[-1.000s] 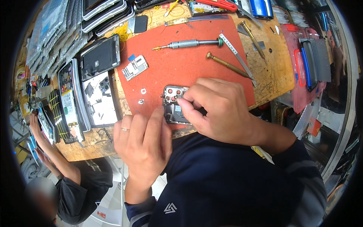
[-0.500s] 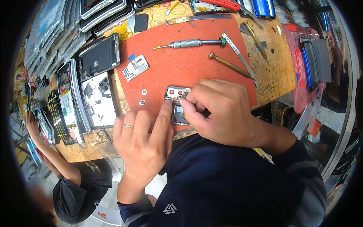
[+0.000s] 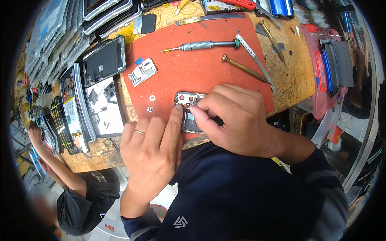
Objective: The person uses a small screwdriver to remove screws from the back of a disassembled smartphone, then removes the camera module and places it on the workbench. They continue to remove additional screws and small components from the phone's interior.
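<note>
An opened phone (image 3: pixel 188 120) with a camera module at its top lies at the lower part of a red mat (image 3: pixel 201 66). My left hand (image 3: pixel 150 152), with a ring on one finger, rests its extended index fingertip on the phone's upper left area. My right hand (image 3: pixel 231 120) is pinched at the phone's right side, thumb tip beside the camera module; whatever it grips is hidden. A circuit board (image 3: pixel 142 72) and small metal bits (image 3: pixel 152 98) lie left of the phone. Above lie a silver screwdriver (image 3: pixel 201 46), a brass screwdriver (image 3: pixel 245 70) and a flat metal tool (image 3: pixel 255 60).
Left are open device housings (image 3: pixel 103 106) and stacked bubble-wrap sleeves (image 3: pixel 54 44). A co-worker's arm (image 3: pixel 66 172) reaches along the bench's left end. A pink box (image 3: pixel 311 72) is at right. More tools and yellow wire (image 3: pixel 130 34) lie along the back.
My left index finger has moved up onto the phone's upper left part, near the camera module. My right hand has shifted slightly and stays pinched in the same place.
</note>
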Demonstrator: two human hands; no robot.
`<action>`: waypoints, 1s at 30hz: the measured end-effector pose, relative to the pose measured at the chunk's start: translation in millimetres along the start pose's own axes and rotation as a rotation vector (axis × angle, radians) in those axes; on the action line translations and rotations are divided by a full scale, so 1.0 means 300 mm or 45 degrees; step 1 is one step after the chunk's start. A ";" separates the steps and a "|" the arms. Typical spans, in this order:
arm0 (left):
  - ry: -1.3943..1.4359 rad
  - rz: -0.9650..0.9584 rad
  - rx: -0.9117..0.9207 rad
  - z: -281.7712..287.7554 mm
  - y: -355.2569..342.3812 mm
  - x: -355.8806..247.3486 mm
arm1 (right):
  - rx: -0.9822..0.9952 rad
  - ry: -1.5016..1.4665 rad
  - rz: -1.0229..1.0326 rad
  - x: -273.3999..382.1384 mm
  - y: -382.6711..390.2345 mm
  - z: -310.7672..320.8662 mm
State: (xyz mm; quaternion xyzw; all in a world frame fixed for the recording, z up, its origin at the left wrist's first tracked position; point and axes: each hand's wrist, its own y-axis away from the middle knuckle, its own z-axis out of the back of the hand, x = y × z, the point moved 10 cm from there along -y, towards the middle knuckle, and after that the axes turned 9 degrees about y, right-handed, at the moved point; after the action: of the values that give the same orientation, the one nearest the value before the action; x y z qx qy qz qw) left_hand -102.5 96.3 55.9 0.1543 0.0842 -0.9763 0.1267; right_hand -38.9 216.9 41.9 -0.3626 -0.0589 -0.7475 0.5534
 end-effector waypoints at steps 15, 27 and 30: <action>-0.068 -0.204 0.250 0.044 -0.065 0.023 | 0.066 0.046 0.045 -0.010 0.010 -0.017; -0.203 -0.653 0.142 0.032 -0.079 0.045 | 0.131 -0.020 -0.098 -0.007 -0.010 -0.020; -0.266 -0.720 0.132 0.032 -0.072 0.030 | 0.122 0.002 -0.100 -0.019 -0.001 -0.013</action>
State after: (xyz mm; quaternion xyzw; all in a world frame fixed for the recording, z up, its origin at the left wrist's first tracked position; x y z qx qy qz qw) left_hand -119.5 112.8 64.6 0.0300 0.0603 -0.9864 -0.1500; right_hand -40.4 219.5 35.6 -0.3324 -0.1083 -0.7653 0.5405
